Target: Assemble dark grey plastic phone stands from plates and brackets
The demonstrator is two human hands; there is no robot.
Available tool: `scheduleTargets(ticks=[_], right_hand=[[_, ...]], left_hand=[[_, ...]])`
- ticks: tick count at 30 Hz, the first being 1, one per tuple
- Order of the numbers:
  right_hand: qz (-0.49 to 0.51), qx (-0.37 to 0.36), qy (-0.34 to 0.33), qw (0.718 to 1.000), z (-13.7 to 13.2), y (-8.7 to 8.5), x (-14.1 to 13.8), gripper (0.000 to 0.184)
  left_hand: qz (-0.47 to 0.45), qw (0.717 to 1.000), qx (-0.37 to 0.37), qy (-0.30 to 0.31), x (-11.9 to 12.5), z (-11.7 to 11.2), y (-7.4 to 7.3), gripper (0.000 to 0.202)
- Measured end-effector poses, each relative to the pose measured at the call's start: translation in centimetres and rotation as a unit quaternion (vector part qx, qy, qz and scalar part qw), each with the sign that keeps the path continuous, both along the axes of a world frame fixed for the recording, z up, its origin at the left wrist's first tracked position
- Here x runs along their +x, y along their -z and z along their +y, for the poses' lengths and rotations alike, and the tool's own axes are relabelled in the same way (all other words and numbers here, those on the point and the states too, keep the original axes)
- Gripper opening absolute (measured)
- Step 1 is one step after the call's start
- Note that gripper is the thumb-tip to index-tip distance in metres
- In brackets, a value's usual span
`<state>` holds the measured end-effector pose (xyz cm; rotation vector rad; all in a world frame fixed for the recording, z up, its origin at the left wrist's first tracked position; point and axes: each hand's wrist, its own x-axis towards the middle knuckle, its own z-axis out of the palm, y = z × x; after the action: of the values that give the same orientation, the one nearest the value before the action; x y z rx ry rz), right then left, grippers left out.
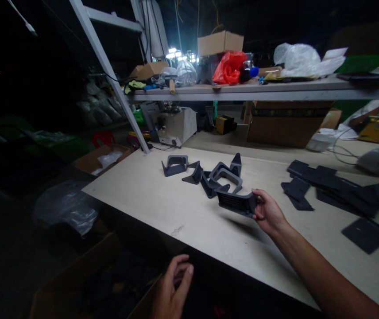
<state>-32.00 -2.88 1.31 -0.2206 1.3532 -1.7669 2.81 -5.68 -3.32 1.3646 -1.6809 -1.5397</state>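
My right hand (268, 212) grips the right end of a black slotted bracket-like part (234, 202), holding it just above the pale table (163, 208). Behind it lie several similar dark parts: a frame-shaped one (227, 176), a bent one (193, 173) and another open frame (175, 165) farther left. My left hand (176, 283) hangs in front of the table's near edge, fingers curved and apart, with nothing in it. Beneath that hand is a cardboard box (59, 277) with dark contents that are hard to make out.
Flat black plates (338, 186) are piled on the table's right side. A shelf (259, 94) crosses the back, carrying a red plastic bag (230, 67) and a small carton (221, 42). Below it stand a metal machine (176, 126) and a large cardboard box (285, 124).
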Motion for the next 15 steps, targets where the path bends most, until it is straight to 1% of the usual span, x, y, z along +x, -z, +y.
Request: scheduleTargets(ticks=[2,4,6,7,8,9,10,11,12,13,15], right_hand=[[-0.033,0.025,-0.045,0.998,1.7,0.1,1.6,0.035],[-0.060,0.052,-0.099,0.992,3.3,0.4,3.7,0.040],[-0.076,0.067,-0.158,0.982,4.5,0.7,5.9,0.044],[-0.073,0.071,-0.192,0.976,4.9,0.9,6.9,0.044],[-0.047,0.074,-0.227,0.970,5.2,1.1,7.8,0.044],[0.000,0.079,-0.255,0.964,5.3,1.3,8.5,0.043],[0.059,0.085,-0.270,0.957,5.4,1.5,8.9,0.041],[0.118,0.093,-0.275,0.950,5.4,1.8,8.8,0.041],[0.177,0.100,-0.266,0.942,5.3,2.0,8.2,0.042],[0.237,0.107,-0.240,0.935,5.3,2.3,7.1,0.042],[0.344,0.130,-0.161,0.916,5.4,2.8,3.5,0.042]], left_hand=[[-0.043,0.994,-0.100,0.025,-1.0,-0.8,-1.5,0.060],[-0.067,0.975,-0.201,0.064,-2.4,-1.5,-3.1,0.066],[-0.064,0.952,-0.271,0.130,-4.0,-1.7,-4.5,0.065],[-0.052,0.942,-0.282,0.173,-4.9,-1.7,-5.1,0.061],[-0.041,0.935,-0.273,0.221,-5.8,-1.6,-5.4,0.056],[-0.033,0.930,-0.247,0.269,-6.5,-1.5,-5.5,0.047],[-0.029,0.927,-0.212,0.307,-7.1,-1.4,-5.4,0.037],[-0.028,0.928,-0.175,0.329,-7.5,-1.3,-5.1,0.028],[-0.025,0.934,-0.140,0.327,-7.7,-1.2,-4.7,0.025],[-0.016,0.946,-0.102,0.308,-7.6,-1.2,-4.2,0.027],[0.038,0.970,0.006,0.240,-6.7,-1.2,-3.3,0.036]])
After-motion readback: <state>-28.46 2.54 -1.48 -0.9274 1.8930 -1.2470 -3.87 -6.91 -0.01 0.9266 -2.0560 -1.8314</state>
